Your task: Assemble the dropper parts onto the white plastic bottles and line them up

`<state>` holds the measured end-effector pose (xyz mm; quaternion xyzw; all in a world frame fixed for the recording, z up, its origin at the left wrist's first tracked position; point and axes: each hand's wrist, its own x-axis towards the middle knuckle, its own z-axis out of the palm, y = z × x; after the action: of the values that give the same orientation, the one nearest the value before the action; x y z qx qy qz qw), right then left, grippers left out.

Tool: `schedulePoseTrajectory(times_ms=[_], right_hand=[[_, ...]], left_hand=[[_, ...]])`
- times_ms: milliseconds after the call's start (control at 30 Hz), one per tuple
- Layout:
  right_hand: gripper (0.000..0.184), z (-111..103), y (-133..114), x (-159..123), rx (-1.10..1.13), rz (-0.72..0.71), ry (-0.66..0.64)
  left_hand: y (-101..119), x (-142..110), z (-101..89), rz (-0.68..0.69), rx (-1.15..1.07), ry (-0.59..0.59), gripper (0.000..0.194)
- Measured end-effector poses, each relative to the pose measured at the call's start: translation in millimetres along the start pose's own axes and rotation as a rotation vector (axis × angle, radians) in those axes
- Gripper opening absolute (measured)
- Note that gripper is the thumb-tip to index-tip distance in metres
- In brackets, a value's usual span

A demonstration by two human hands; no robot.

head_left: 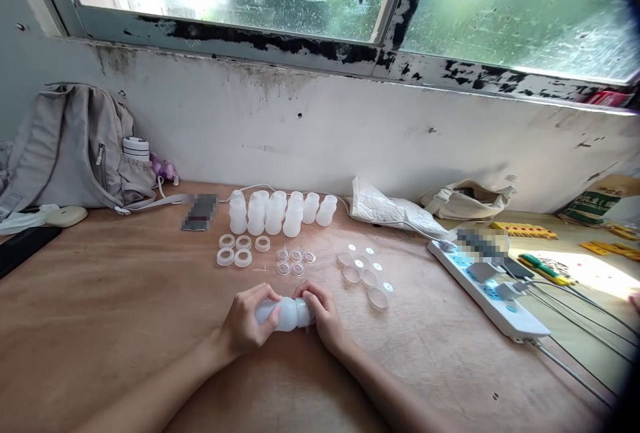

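A frosted white plastic bottle (286, 314) lies sideways between my two hands, just above or on the wooden table. My left hand (253, 320) is wrapped round its base end. At the other end, my right hand (320, 313) closes its fingers round the cap end. Beyond the hands are several white screw rings (225, 256), several clear nipples (297, 268) and several clear dome caps (377, 298). Behind them, frosted bottles (293, 216) stand upright in a cluster.
A white power strip (493, 293) with plugs and cables runs along the right. At the back are a grey backpack (75, 146), a blurred phone (199, 213), a white padded packet (390, 210) and a beige pouch (465, 200). A green-yellow tool (545, 269) lies at far right.
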<state>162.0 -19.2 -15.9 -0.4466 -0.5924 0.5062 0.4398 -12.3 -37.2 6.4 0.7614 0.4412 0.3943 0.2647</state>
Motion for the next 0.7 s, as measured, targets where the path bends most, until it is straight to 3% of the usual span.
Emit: schedulePoseTrajectory(times_ms=[100,200,267,367,467,600,700], right_hand=[[0.032,2,-3,8,0.258,0.086,0.043],[0.037,2,-7,12,0.493,0.026,0.074],[0.033,3,-8,13,0.533,-0.014,0.05],[0.029,3,-13,12,0.424,-0.054,0.055],[0.032,-9,-26,18,0.241,-0.141,0.184],[0.044,-44,-52,44,0.058,-0.391,0.509],[0.045,-68,-62,74,-0.098,-0.452,0.581]], left_hand=[[-6,9,0.6,-0.126,-0.138,0.059,0.017],[-13,17,2.5,-0.257,-0.288,0.204,0.021],[-16,20,3.4,-0.286,-0.333,0.266,0.021],[-18,20,5.2,-0.283,-0.384,0.214,0.022],[-19,20,8.3,-0.258,-0.448,0.158,0.028],[-29,25,8.0,-0.308,-0.387,0.237,0.031],[-40,30,0.5,-0.293,-0.157,0.305,0.022]])
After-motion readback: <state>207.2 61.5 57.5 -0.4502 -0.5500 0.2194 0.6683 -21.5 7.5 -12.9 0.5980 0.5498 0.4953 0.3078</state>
